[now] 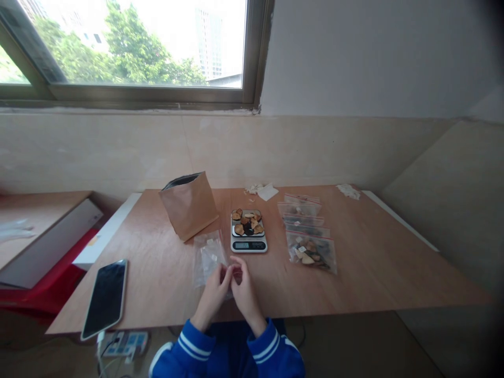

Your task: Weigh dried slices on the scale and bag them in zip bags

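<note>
My left hand [213, 290] and my right hand [245, 292] meet fingertip to fingertip near the table's front edge. Both are closed in a pinch on what looks like a clear plastic bag, mostly hidden by the fingers. Just beyond them stands a white digital kitchen scale [249, 247] with its display lit. Several dried brown slices [239, 229] with dark rims lie on its plate, along with some black pieces. Flat clear zip bags [205, 257] lie beside my left hand, partly under it.
A brown kraft paper pouch [189, 205] stands open at the back left. To the right, several filled zip bags [311, 252] overlap in a row. A tablet [105, 294] with a cable lies at the left edge. White scraps [268, 192] lie near the wall.
</note>
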Action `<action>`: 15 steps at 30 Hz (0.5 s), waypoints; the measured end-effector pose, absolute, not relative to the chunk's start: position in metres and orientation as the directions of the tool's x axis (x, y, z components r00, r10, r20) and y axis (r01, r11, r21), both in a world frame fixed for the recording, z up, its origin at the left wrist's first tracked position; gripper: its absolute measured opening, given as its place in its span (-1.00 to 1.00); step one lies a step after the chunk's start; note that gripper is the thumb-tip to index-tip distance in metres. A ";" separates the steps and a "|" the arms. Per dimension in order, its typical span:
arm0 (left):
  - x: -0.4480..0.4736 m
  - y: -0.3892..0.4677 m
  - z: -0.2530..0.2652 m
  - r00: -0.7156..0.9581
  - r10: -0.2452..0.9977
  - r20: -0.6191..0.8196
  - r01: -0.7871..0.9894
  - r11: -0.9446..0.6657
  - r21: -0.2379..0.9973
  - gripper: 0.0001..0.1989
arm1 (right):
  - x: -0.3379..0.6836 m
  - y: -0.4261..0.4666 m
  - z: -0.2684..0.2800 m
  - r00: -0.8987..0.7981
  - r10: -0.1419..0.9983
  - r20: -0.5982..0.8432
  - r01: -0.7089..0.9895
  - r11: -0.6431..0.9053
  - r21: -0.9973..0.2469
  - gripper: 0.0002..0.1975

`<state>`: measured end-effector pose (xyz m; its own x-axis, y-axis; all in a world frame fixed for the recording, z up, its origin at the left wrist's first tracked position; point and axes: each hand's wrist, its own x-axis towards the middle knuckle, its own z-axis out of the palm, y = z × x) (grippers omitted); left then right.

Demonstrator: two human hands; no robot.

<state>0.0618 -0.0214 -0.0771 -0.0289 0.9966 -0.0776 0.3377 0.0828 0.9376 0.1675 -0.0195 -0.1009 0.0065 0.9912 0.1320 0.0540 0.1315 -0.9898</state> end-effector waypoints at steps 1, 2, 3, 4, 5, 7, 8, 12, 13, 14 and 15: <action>0.063 -0.021 -0.075 -0.017 0.997 -0.070 0.303 0.072 0.950 -0.63 | 0.169 -0.020 -0.095 -0.005 0.991 0.135 0.032 0.135 -0.990 -0.67; 0.065 -0.021 -0.072 -0.018 0.998 -0.059 0.274 0.062 0.960 -0.62 | 0.170 -0.020 -0.089 -0.015 0.990 0.142 0.017 0.142 -0.990 -0.67; 0.065 -0.021 -0.070 -0.033 0.998 -0.049 0.259 0.056 0.964 -0.62 | 0.171 -0.020 -0.084 -0.026 0.989 0.148 0.003 0.148 -0.989 -0.68; 0.065 -0.021 -0.068 -0.055 0.998 -0.042 0.254 0.055 0.966 -0.60 | 0.172 -0.019 -0.080 -0.034 0.988 0.152 -0.016 0.152 -0.988 -0.69; 0.065 -0.021 -0.066 -0.081 0.996 -0.037 0.254 0.057 0.965 -0.58 | 0.172 -0.019 -0.076 -0.036 0.987 0.157 -0.038 0.155 -0.987 -0.70; 0.065 -0.021 -0.061 -0.119 0.993 -0.026 0.240 0.054 0.969 -0.56 | 0.172 -0.018 -0.069 -0.015 0.987 0.162 -0.069 0.161 -0.985 -0.71; 0.065 -0.021 -0.059 -0.119 0.993 -0.015 0.221 0.042 0.974 -0.55 | 0.171 -0.017 -0.066 0.003 0.987 0.163 -0.070 0.163 -0.984 -0.71; 0.067 -0.020 -0.047 -0.078 0.996 0.030 0.146 -0.019 0.989 -0.56 | 0.171 -0.014 -0.056 0.005 0.985 0.172 0.013 0.172 -0.985 -0.73; 0.068 -0.019 -0.044 -0.063 0.997 0.035 0.143 -0.026 0.989 -0.56 | 0.173 -0.013 -0.053 -0.008 0.983 0.181 0.050 0.181 -0.982 -0.74; 0.068 -0.019 -0.042 -0.046 0.998 0.039 0.148 -0.032 0.988 -0.56 | 0.174 -0.012 -0.051 -0.020 0.981 0.194 0.094 0.195 -0.976 -0.75; 0.069 -0.018 -0.040 -0.028 0.999 0.043 0.159 -0.038 0.987 -0.56 | 0.176 -0.011 -0.049 -0.029 0.977 0.210 0.144 0.212 -0.967 -0.76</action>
<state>0.0691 -0.0181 -0.0398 -0.0285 0.9987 0.0429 0.1588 -0.0379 0.9866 0.1762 -0.0106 -0.0491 -0.0288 0.9773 0.2097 0.1444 0.2116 -0.9666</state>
